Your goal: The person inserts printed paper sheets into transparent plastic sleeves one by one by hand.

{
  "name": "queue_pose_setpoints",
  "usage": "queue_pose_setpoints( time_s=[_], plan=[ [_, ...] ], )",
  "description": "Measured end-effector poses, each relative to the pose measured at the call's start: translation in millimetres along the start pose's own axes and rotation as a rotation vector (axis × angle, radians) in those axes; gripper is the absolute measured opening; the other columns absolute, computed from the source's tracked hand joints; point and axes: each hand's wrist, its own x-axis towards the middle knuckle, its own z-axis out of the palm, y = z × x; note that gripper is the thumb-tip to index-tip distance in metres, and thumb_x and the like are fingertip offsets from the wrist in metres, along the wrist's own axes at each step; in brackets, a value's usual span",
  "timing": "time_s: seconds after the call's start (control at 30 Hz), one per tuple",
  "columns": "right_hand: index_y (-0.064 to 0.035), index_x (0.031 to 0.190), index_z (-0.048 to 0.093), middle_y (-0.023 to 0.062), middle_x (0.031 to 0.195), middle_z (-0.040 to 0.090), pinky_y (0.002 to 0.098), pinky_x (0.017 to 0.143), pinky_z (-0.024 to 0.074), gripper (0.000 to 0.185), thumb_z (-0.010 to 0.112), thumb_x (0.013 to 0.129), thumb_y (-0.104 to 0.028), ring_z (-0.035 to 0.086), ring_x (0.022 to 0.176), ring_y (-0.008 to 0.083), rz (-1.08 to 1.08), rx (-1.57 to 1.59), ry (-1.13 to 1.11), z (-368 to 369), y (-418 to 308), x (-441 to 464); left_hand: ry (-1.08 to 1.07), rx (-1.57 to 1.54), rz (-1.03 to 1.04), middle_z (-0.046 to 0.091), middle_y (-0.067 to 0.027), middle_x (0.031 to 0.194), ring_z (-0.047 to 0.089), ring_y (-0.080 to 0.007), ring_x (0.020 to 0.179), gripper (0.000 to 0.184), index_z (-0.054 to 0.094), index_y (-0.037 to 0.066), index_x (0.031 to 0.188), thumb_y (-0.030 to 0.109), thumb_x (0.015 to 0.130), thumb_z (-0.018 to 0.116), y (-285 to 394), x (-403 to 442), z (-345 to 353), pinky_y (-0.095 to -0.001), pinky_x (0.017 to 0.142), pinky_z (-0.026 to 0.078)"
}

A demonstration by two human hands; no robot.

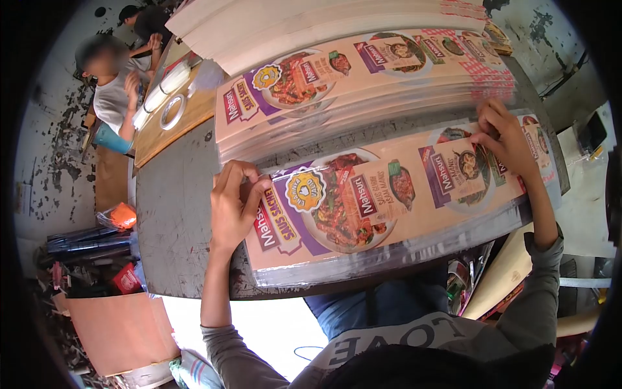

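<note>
A stack of long printed sheets in clear plastic (402,194), with food pictures and "Mahsun" lettering, lies at the near edge of the dark table. My left hand (236,201) pinches the far left corner of its top sheet, thumb against fingers. Toward the stack's far right side, my right hand (505,139) is bent over the edge, its fingers curled and closed on the sheet's edge. Just beyond lies a second, taller stack of similar printed sheets (363,78).
Pale stacked sheets (311,26) stand at the back. At the left, a tape roll (172,111) lies on a wooden board (152,139). Two people sit at the upper left. An orange bag (122,215) and scraps are below them; a phone (592,135) is at the right.
</note>
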Motion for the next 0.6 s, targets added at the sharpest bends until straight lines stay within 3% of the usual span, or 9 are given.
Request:
queue_pose_setpoints(
  time_s=[0.23,0.37,0.43,0.53,0.6],
  plan=[
    [-0.0009,0.081,0.041,0.006,0.076,0.035,0.0307,0.059,0.0345,0.028,0.065,0.075,-0.015,0.039,0.067,0.0184,0.062,0.059,-0.022,1.6,0.8,1.1,0.015,0.013,0.043,0.055,-0.0061,0.078,0.052,-0.024,0.067,0.014,0.05,0.003,0.08,0.009,0.078,0.063,-4.2,-1.3,3.3,-0.0328,0.072,0.036],
    [-0.0007,0.079,0.041,0.007,0.076,0.035,0.0311,0.059,0.0342,0.028,0.065,0.075,-0.015,0.039,0.067,0.0202,0.034,0.041,-0.03,1.6,3.5,1.5,0.014,0.003,0.035,0.054,-0.0061,0.078,0.052,-0.0239,0.067,0.014,0.05,0.003,0.08,0.009,0.078,0.063,-6.5,-3.0,4.0,-0.0329,0.073,0.036],
    [0.0002,0.074,0.036,0.0073,0.077,0.035,0.0277,0.053,0.0293,0.031,0.065,0.071,-0.011,0.035,0.061,0.0181,-0.133,-0.032,0.067,4.0,5.7,3.5,0.0,-0.001,0.024,0.054,-0.0061,0.078,0.052,-0.0238,0.068,0.014,0.05,0.003,0.082,0.01,0.079,0.063,-7.2,-2.8,3.6,-0.0331,0.073,0.035],
    [0.0005,0.074,0.037,0.0073,0.075,0.033,0.0278,0.053,0.0292,0.031,0.065,0.071,-0.011,0.035,0.06,0.0179,-0.182,-0.074,0.097,3.6,4.4,5.5,0.018,0.028,0.06,0.054,-0.0063,0.077,0.052,-0.024,0.07,0.014,0.05,0.003,0.083,0.01,0.079,0.062,-6.1,-1.7,3.8,-0.0334,0.073,0.035],
    [0.0007,0.076,0.039,0.0087,0.075,0.036,0.0301,0.056,0.0315,0.031,0.066,0.072,-0.013,0.037,0.063,0.0215,-0.115,-0.06,0.051,-0.2,0.9,4.3,0.022,0.02,0.057,0.053,-0.0064,0.077,0.052,-0.024,0.07,0.014,0.05,0.003,0.083,0.01,0.079,0.062,-6.1,-1.2,3.3,-0.0336,0.073,0.035]
  ],
)
